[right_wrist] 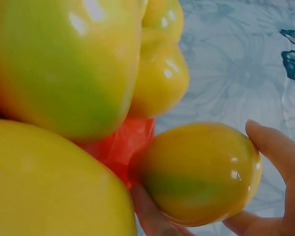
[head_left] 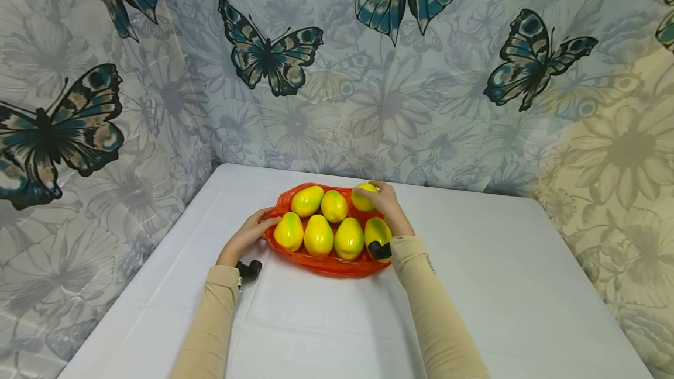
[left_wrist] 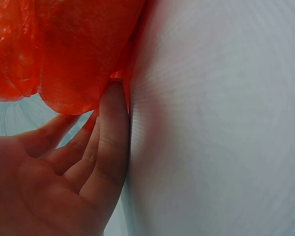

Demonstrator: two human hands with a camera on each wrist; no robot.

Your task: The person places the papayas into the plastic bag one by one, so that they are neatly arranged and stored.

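- Right hand (head_left: 386,203) curls round a glossy, rounded yellow-green mango (head_left: 364,196), far right.
- Left hand (head_left: 247,237), fingers straight, touches the crinkled orange plastic bag (head_left: 337,265).

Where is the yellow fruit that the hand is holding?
In the head view, the fruit sits in the right hand at the back right of the orange bag, beside two other fruits in the back row.

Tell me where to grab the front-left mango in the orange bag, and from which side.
Grip the front-left mango across its narrow sides, probably coming from above. It lies lengthwise, flanked by another mango and the left hand holding the bag, so only its top is free.
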